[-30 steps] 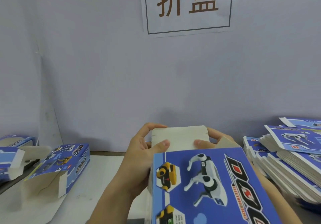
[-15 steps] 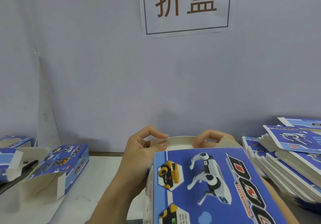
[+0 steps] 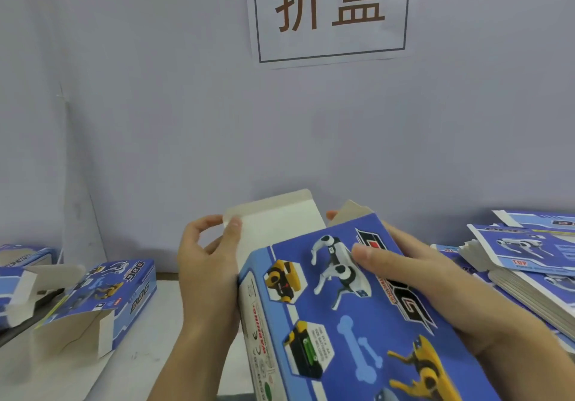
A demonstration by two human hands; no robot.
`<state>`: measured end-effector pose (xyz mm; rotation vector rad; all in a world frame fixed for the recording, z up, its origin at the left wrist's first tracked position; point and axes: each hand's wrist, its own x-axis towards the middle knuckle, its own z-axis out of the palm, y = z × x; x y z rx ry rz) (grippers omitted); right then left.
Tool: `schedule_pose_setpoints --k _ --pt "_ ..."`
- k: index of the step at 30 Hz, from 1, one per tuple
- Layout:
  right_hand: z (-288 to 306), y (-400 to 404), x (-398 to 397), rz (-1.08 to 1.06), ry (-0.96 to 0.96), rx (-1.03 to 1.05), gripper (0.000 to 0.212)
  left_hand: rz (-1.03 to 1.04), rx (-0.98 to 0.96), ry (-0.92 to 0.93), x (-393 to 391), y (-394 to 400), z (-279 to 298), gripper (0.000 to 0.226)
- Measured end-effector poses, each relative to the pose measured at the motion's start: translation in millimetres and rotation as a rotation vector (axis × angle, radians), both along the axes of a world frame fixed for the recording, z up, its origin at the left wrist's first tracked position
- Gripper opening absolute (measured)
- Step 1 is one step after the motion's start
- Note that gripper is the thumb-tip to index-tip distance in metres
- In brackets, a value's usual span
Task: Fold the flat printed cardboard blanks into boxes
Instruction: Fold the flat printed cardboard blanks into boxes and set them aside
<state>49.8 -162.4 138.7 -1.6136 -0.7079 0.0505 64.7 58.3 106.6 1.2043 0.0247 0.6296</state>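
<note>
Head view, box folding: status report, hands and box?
Left hand pinches the raised white end flap. Right hand grips the blue box, thumb on the printed face. Flap not yet tucked. Nothing in the way.

Bare strip of white table [image 3: 174,323] lay open between a folded box [image 3: 102,298] at left and the held box [image 3: 342,307], stack of flat blanks [image 3: 522,264] crowded the right side, grey wall [image 3: 186,152] closed off the back.
</note>
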Motion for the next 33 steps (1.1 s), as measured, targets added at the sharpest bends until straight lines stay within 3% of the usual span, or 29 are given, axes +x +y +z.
schedule_pose_setpoints --k 3,5,7,10,14,17,20,22,24,28,31,33 --pt "-7.2 -8.8 -4.9 0.005 -0.018 0.167 0.023 0.033 -0.003 -0.057 -4.1 -3.4 10.0 0.015" --pt "-1.9 -6.3 -8.9 -0.077 0.009 0.318 0.025 -0.06 0.085 -0.122 -10.4 -7.9 19.6 0.015" --pt "-0.7 -3.5 -8.4 -0.146 -0.054 0.357 0.028 -0.224 0.237 -0.151 -18.7 -15.8 28.1 0.031" --pt "1.8 7.9 -12.6 -0.188 -0.19 0.31 0.041 -0.382 0.394 -0.208 -29.8 -25.8 35.5 0.057" --pt "-0.4 24.2 -8.9 -0.248 -0.295 0.256 0.045 -0.306 0.348 -0.298 -33.5 -25.3 40.4 0.043" --pt "-1.5 22.4 -6.5 -0.307 -0.283 0.19 0.032 -0.254 0.347 -0.323 -31.2 -25.9 36.7 0.037" --pt "2.4 15.6 -7.5 -0.31 -0.148 0.2 0.049 -0.263 0.401 -0.285 -35.2 -33.3 36.6 0.038" --pt "5.6 16.4 -7.2 -0.422 -0.09 0.242 0.053 -0.219 0.44 -0.192 -23.4 -39.2 49.5 0.039" --pt "4.3 22.1 -7.1 -0.506 -0.071 0.234 0.044 -0.257 0.487 -0.172 -15.2 -29.5 52.5 0.063" --pt "-1.9 40.6 -7.8 -0.457 0.005 0.291 0.012 -0.21 0.409 -0.093 -25.4 -19.4 32.9 0.029" --pt "-5.2 50.6 -6.2 -0.464 0.042 0.354 0.042 -0.184 0.244 -0.016 -25.4 -21.1 24.2 0.015" --pt "-5.1 51.1 -5.6 -0.455 0.049 0.346 0.048 -0.219 0.228 0.007 -20.1 -21.5 26.8 0.035"
